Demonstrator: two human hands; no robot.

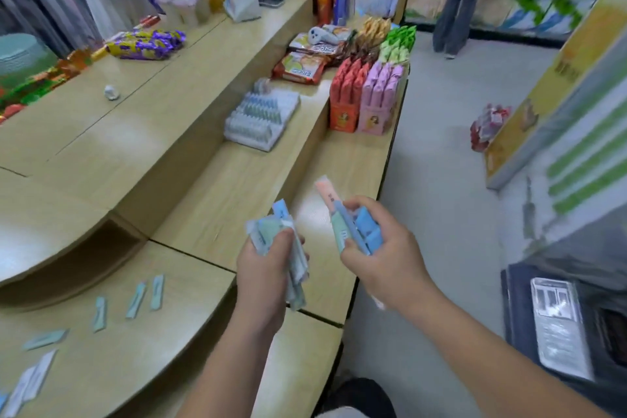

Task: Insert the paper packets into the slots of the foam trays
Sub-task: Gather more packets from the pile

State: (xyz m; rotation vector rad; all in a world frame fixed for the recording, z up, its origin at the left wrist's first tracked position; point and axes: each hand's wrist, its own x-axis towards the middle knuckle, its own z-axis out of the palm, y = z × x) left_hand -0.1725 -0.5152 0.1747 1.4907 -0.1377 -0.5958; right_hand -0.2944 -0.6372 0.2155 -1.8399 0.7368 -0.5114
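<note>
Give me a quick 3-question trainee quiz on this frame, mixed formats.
1. True or false: both the left hand and the right hand hold paper packets.
2. Where is the foam tray? A) in the right hand B) on the lower counter step ahead C) on the floor
3. Fill in: the loose packets lie on the counter to the person's ____.

Key: 1 true; 2 B; 3 left.

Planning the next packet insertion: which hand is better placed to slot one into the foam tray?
Probably the right hand: a pink packet sticks out of its grip toward the foam tray. The left hand clutches a bunched stack.
</note>
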